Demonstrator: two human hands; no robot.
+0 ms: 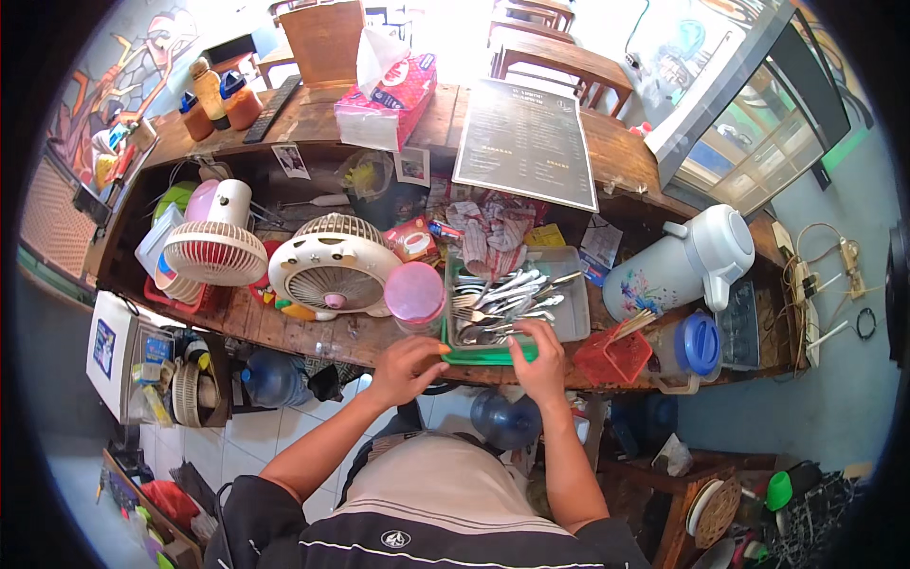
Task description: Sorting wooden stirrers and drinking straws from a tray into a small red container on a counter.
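Observation:
On the wooden counter before me stands a clear plastic container (pixel 572 313) full of loose metal cutlery (pixel 498 295), mainly spoons and forks. It rests on a green tray (pixel 483 355). My left hand (pixel 409 366) is at the tray's front left corner, thumb and fingers apart, fingertips close to the green rim. At the container's front right edge is my right hand (pixel 540 359); its thumb and forefinger reach over the rim beside the cutlery handles. Whether it grips a handle or the rim is unclear. A crumpled checked cloth (pixel 487 231) overlaps the container's back.
Left of the container are a pink-lidded jar (pixel 414 295) and two fans (pixel 334 267) (pixel 215 249). To the right stand a red holder (pixel 613 355) with wooden sticks, a blue-lidded pitcher (pixel 693 348) and a large flask (pixel 675 263). A menu sheet (pixel 526 142) overhangs the upper shelf.

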